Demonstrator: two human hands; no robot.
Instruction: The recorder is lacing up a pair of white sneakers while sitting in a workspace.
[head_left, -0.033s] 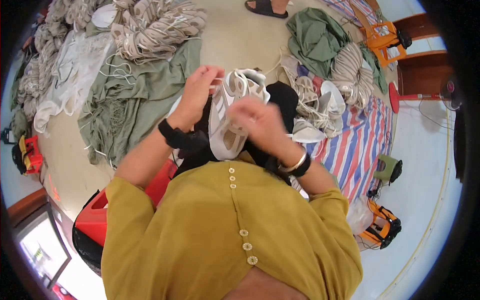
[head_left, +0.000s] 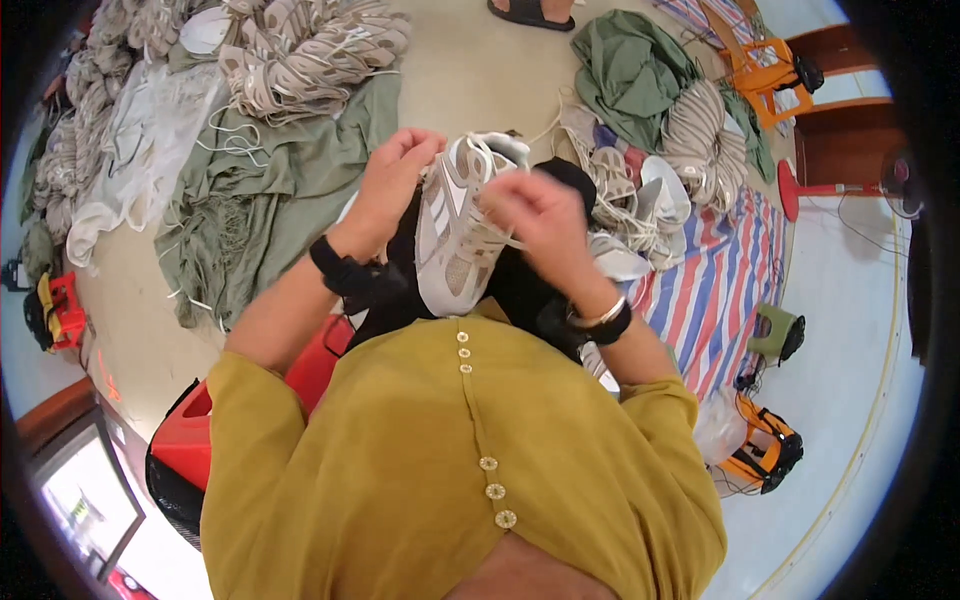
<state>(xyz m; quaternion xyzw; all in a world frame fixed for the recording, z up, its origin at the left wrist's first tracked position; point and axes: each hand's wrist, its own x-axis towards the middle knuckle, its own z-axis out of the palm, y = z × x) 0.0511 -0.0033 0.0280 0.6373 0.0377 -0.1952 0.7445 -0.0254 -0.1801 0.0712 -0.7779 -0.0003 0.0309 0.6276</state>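
A grey-beige sneaker (head_left: 441, 238) with white side stripes stands on my lap, its toe toward me and its opening away from me. A white shoelace (head_left: 481, 160) loops over its upper part and crosses the front. At the sneaker's left edge, my left hand (head_left: 396, 180) is closed in a pinch, apparently on a lace end; the fingertips show little of it. My right hand (head_left: 545, 222), slightly smeared by motion, is closed over the lacing on the right side. A bit of lace comes out below its fingers.
Bundled shoes (head_left: 310, 60) and a green cloth (head_left: 290, 165) lie to the left. On the right are loose shoes (head_left: 665, 200), another bundle (head_left: 705, 150), a striped sheet (head_left: 700, 290) and a red fan (head_left: 840, 190). A person's sandalled foot (head_left: 535, 12) is at the far edge.
My right hand has moved a little right and away from me, uncovering more of the sneaker's front and lacing. The left hand has shifted only slightly.
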